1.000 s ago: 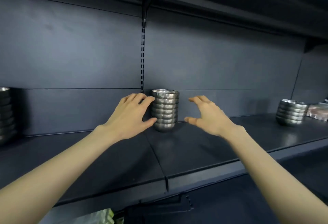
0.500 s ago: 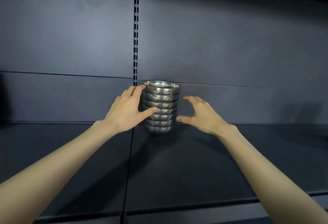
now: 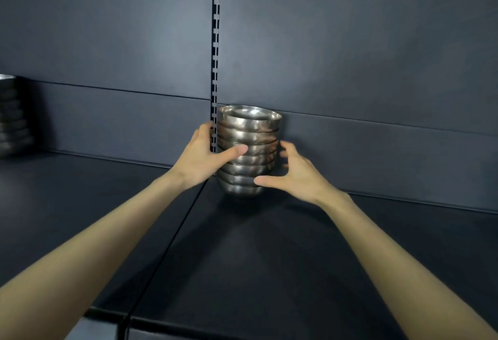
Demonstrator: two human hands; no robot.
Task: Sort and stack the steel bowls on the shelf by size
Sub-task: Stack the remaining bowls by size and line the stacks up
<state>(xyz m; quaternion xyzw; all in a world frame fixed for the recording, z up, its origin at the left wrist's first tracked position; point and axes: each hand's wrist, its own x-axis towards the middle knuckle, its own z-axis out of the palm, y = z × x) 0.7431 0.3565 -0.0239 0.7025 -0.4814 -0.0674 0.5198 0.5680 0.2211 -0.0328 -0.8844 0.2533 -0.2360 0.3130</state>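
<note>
We see a stack of steel bowls (image 3: pixel 248 151) standing upright near the back of a dark shelf (image 3: pixel 269 245). It is close to the back panel (image 3: pixel 350 43) and just right of the slotted upright (image 3: pixel 214 43). Approx. seven or eight bowls, nested rim-up, all abt the same size; the top bowl's inside catches the light. The base looks to sit on the shelf deck, w/ a soft shadow under it.

Two bare arms reach in from the bottom corners. The left hand (image 3: pixel 200 156) grasps the stack from its left side. Its thumb lies across the front at mid-height, pressed on the bowls, and its fingers curl round the far side, tips hidden behind the bowls. The right hand (image 3: pixel 293 175) is at the stack's lower right, thumb tip touching the front of the lower bowls. Its fingers (image 3: pixel 287 151) curl just beside the right edge but are motion-blurred. We can't tell whether they touch the metal, or whether this hand has a real hold.

A seam (image 3: pixel 167 245) btwn two shelf panels runs from the front edge back toward the upright, passing under the left wrist. At the far left edge, well apart from the hands, a second stack of bowls (image 3: pixel 12 116) stands in shadow, too dim to judge bowl size.
</note>
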